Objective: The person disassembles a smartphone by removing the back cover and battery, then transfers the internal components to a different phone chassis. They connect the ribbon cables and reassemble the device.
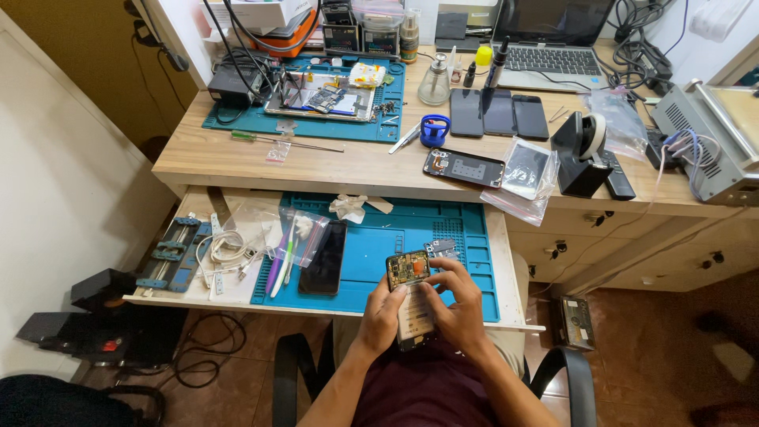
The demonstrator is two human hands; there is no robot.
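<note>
An opened phone (410, 285) with its circuit board and battery exposed is held over the front edge of a pull-out tray. My left hand (383, 316) grips its lower left side. My right hand (455, 304) holds the right side, fingers curled over the board near the top. A blue work mat (379, 237) lies on the tray just beyond the phone. Some small metal parts (440, 247) rest on the mat next to my right fingers. A dark phone (323, 258) lies face down on the mat to the left.
On the tray's left sit a clamp jig (170, 255), white cables (225, 249) and bagged tools (288, 241). The desk above holds a second blue mat (308, 119), three dark phones (498, 115), a laptop (549, 47), a bottle (434, 81), a tape dispenser (583, 154). Chair armrests flank my lap.
</note>
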